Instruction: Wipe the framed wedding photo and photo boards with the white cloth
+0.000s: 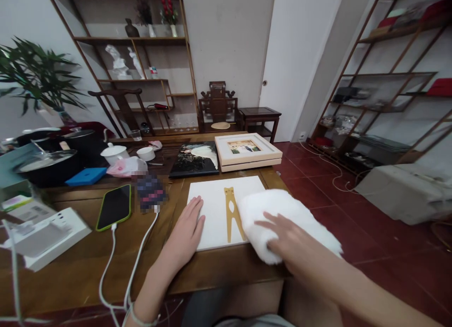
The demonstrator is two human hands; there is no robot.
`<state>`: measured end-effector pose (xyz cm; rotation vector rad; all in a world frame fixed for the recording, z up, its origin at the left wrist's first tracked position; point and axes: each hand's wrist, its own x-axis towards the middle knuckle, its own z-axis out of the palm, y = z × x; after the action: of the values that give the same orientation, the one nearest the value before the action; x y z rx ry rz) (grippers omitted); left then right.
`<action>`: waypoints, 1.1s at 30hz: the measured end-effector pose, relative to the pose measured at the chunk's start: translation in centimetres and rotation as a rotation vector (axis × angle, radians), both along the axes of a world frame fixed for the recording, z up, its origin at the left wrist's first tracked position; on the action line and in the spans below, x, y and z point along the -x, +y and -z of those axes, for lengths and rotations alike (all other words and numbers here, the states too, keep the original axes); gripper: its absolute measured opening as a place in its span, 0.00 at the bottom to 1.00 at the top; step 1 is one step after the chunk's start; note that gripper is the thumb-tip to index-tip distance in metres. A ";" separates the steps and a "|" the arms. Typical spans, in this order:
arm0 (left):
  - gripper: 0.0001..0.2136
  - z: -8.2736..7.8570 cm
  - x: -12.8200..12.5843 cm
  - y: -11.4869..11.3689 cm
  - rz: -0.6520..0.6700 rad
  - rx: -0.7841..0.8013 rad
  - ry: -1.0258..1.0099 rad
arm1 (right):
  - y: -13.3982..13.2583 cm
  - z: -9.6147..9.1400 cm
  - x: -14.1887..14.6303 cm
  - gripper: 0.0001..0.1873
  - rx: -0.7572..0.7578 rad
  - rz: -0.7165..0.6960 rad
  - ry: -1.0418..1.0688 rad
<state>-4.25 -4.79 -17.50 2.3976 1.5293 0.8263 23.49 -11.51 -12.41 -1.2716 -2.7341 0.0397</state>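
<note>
We see the left hand (187, 229) lying palm down on the near left corner of a white board (212, 202), which sits flat on the wooden bench (88, 266) close to its near edge. Its grip is wide: the fingers are stretched out together and close on nothing. The right hand (287, 240) rests on top of a white fluffy cloth (278, 207) that covers the board's right side and hangs past the bench's right edge. Here too the grip is wide, with the fingers spread flat over the pile rather than curled around it. Between the two hands we find a gold clip-shaped piece (231, 214) lying on the board, just beside the cloth's left edge. Left of the board lies a phone in a green case (115, 207) with a white cable (106, 266) plugged into it. Behind the board are a dark photo print (194, 160) and a pale framed picture (247, 150), side by side.
</note>
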 end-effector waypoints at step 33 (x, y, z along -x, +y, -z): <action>0.23 -0.6 -0.3 -0.3 -0.011 0.096 0.048 | -0.1 0.1 -0.7 0.23 0.059 0.091 0.004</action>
<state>-3.98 -5.08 -16.90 2.3587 1.5640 0.6854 24.15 -11.56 -12.52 -1.4077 -2.6875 0.1153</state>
